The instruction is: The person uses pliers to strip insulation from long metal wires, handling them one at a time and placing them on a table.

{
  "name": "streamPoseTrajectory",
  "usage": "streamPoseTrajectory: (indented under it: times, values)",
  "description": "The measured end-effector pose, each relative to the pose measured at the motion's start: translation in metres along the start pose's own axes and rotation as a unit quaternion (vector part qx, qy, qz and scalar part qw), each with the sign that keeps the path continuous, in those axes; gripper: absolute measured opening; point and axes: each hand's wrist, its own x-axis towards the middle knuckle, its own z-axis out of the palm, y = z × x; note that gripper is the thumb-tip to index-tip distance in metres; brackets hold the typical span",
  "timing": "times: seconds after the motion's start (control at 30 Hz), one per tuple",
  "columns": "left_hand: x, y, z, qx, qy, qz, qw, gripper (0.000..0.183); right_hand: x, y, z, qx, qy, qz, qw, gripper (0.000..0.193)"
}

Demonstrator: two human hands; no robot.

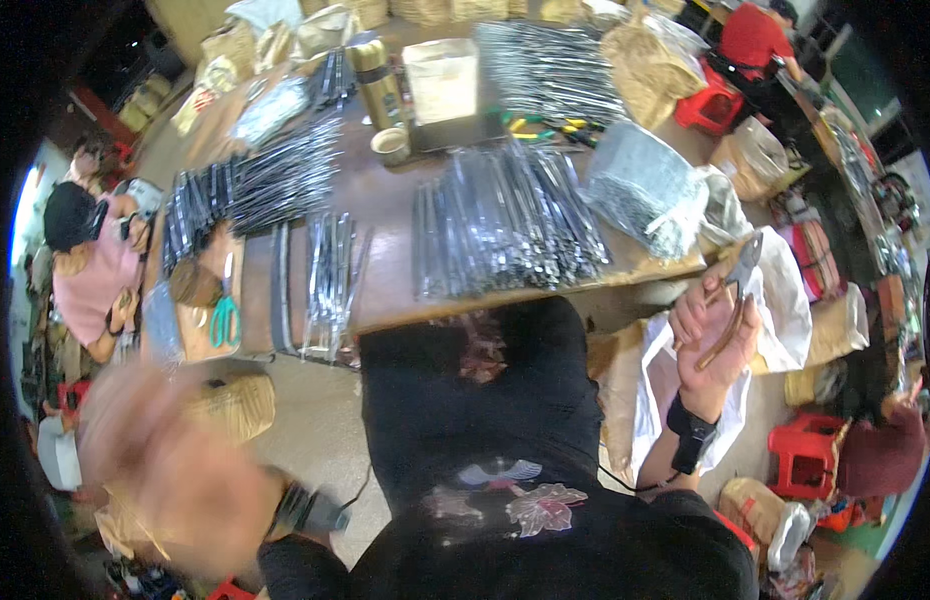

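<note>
My right hand (723, 340), raised off the right front corner of the table, is closed round a pair of pliers (731, 296) with brownish handles, its jaws pointing up. My left hand (170, 450) is at the lower left, off the table's front edge, and smeared by motion; its fingers cannot be made out. Closest to me on the table (375, 215) lies a wide row of thin shiny metal strips (505, 220). A smaller bunch of strips (332, 280) lies to its left. Beside the row, a grey-blue bag (640, 180) holds small pieces.
Teal-handled scissors (225, 318) lie at the table's left front. More strips (255, 180) lie behind them. A thermos (375, 85), a cup (391, 147) and another strip pile (550, 75) stand farther back. Co-workers sit at left and right. A white sack (780, 300) hangs beside my right hand.
</note>
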Motion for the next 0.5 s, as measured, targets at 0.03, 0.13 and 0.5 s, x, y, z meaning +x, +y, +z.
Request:
streamPoseTrajectory:
  times: [0.03,0.13,0.5]
  values:
    - [-0.009,0.003,-0.018,0.018,0.019,-0.002,1.000,0.013,-0.002,0.003,0.003,0.023,-0.007,0.015,1.000,0.043]
    - [-0.033,-0.076,0.047,-0.116,-0.106,-0.213,0.964,0.009,0.007,0.005,-0.008,0.038,-0.018,0.030,0.999,0.043]
    - [-0.091,-0.192,0.154,-0.047,-0.270,-0.338,0.900,0.023,0.041,0.021,-0.048,0.213,-0.011,0.064,0.975,0.029]
